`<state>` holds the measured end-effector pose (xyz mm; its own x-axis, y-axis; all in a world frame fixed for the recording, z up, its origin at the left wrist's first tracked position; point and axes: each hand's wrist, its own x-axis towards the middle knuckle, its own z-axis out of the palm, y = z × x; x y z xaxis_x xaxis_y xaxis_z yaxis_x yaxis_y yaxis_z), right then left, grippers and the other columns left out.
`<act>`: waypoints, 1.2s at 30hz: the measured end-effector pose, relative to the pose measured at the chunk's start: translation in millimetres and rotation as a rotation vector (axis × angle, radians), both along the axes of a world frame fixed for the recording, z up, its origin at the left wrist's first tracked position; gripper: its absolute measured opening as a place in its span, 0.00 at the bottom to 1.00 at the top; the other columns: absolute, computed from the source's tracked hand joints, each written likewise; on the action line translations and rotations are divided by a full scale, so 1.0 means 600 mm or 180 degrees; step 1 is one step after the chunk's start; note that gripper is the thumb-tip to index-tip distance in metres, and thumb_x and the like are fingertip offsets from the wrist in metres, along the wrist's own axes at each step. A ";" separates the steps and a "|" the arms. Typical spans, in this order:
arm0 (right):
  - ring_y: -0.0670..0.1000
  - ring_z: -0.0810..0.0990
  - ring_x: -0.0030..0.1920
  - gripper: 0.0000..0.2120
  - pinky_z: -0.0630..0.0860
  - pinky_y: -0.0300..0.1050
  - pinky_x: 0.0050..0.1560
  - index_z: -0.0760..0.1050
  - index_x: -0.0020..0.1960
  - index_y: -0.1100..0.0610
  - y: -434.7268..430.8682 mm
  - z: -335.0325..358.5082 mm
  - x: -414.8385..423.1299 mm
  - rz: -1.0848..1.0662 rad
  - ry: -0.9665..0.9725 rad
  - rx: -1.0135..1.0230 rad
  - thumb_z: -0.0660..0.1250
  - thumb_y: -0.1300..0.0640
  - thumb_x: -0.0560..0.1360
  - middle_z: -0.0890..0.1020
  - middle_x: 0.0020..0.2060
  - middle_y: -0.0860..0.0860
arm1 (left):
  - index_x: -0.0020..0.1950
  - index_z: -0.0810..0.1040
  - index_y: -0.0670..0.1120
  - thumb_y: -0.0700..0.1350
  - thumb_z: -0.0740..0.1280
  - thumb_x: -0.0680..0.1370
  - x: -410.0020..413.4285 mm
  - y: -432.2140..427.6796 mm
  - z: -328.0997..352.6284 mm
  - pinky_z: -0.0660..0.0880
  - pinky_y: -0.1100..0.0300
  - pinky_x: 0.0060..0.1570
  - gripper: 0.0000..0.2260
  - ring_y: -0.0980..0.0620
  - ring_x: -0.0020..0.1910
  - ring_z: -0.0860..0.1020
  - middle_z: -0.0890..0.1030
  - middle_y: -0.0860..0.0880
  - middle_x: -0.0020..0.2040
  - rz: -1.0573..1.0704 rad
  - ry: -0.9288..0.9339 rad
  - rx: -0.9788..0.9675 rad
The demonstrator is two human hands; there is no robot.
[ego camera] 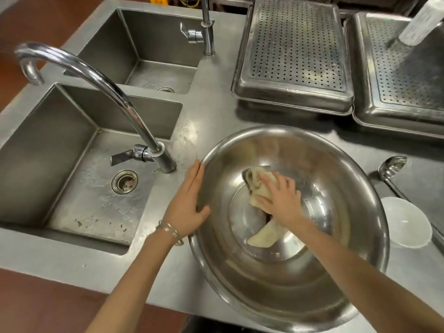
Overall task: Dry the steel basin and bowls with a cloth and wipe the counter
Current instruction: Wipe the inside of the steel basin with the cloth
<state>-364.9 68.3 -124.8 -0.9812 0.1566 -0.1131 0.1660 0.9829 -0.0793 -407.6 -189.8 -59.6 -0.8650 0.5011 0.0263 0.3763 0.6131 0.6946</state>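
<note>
— Where does the view sit?
— On the person's head, wide-angle, tilted steeply down at the worktop [211,109].
— How near?
— Close: the steel basin [336,248] fills the lower middle, the near sink [60,131] at its left.

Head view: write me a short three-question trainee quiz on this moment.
1. Fill in: the ____ hand presses the cloth down inside the steel basin.
2. Multiple choice: the left hand A holds the cloth, B rests against the basin's rim, C is out of view.
3. True or false: the basin lies upside down.
Key: 1 right hand; 2 B; 3 false.
</note>
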 end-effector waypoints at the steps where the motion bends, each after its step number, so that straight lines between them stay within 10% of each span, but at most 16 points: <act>1: 0.60 0.67 0.59 0.28 0.73 0.59 0.47 0.65 0.69 0.45 -0.008 -0.004 0.002 -0.0094 0.0141 0.0129 0.61 0.37 0.72 0.69 0.65 0.55 | 0.76 0.48 0.45 0.41 0.65 0.70 0.020 0.000 -0.004 0.45 0.75 0.68 0.39 0.59 0.75 0.45 0.45 0.53 0.77 0.0085 -0.0036 0.0187; 7: 0.58 0.71 0.53 0.25 0.74 0.54 0.42 0.73 0.59 0.45 -0.077 -0.029 0.048 0.0890 0.0661 0.0283 0.71 0.40 0.65 0.73 0.59 0.52 | 0.72 0.61 0.40 0.37 0.61 0.68 0.032 0.001 -0.007 0.55 0.59 0.73 0.31 0.52 0.74 0.57 0.61 0.45 0.73 0.0512 -0.0375 0.1113; 11: 0.56 0.73 0.51 0.26 0.74 0.52 0.41 0.70 0.61 0.43 -0.038 -0.020 0.049 0.2011 0.0673 0.0242 0.71 0.40 0.66 0.75 0.55 0.51 | 0.73 0.59 0.42 0.36 0.63 0.70 0.034 -0.006 -0.008 0.55 0.66 0.71 0.31 0.54 0.73 0.58 0.61 0.48 0.74 0.0656 -0.0473 0.1065; 19: 0.58 0.68 0.58 0.24 0.69 0.53 0.57 0.67 0.68 0.48 -0.077 0.014 -0.053 -0.0407 0.0624 -0.1282 0.60 0.41 0.75 0.69 0.62 0.55 | 0.72 0.56 0.51 0.41 0.62 0.68 0.090 0.003 -0.015 0.57 0.77 0.64 0.32 0.72 0.67 0.59 0.61 0.62 0.68 0.1102 -0.0765 0.1433; 31: 0.53 0.73 0.52 0.22 0.73 0.47 0.48 0.68 0.66 0.44 -0.080 0.002 0.093 0.2993 -0.0306 -0.1186 0.63 0.45 0.72 0.74 0.58 0.50 | 0.73 0.62 0.43 0.39 0.64 0.68 -0.025 -0.018 0.006 0.61 0.74 0.65 0.32 0.56 0.68 0.65 0.66 0.53 0.68 0.0569 -0.0755 0.1000; 36: 0.55 0.67 0.61 0.27 0.71 0.56 0.54 0.62 0.71 0.44 -0.037 0.015 0.041 0.1244 0.0417 -0.0559 0.61 0.43 0.73 0.69 0.66 0.51 | 0.75 0.55 0.46 0.46 0.69 0.69 0.048 -0.034 0.006 0.58 0.73 0.65 0.38 0.61 0.70 0.59 0.59 0.56 0.72 0.0789 -0.0880 0.0988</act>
